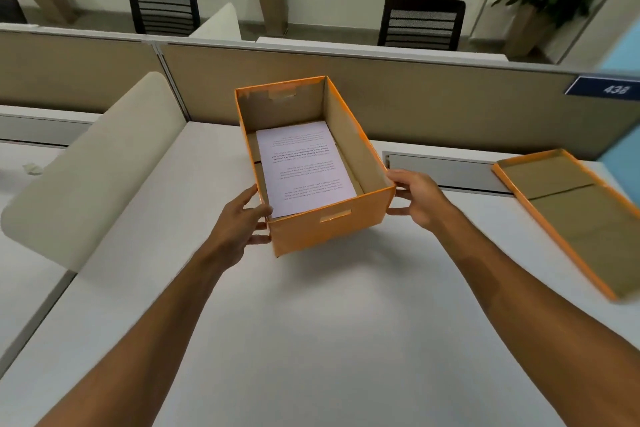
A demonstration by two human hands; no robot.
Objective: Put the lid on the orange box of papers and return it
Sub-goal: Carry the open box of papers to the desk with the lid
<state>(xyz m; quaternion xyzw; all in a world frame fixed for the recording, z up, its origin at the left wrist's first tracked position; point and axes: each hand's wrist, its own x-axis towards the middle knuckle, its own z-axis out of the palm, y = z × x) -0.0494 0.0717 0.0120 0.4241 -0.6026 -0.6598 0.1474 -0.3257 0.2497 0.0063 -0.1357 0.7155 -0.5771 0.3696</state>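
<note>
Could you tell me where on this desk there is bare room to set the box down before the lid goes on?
The widest bare patch is the white desk in front of the orange box, between both forearms. A narrower strip lies between the box and the beige divider. The right edge is crowded by the upturned lid.

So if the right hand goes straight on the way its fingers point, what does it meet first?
The right hand points left, so it meets the orange box first; its fingers already touch the right wall.

Matt orange cardboard box (329, 234), white paper (304, 166), smooth desk (311, 340)
</note>
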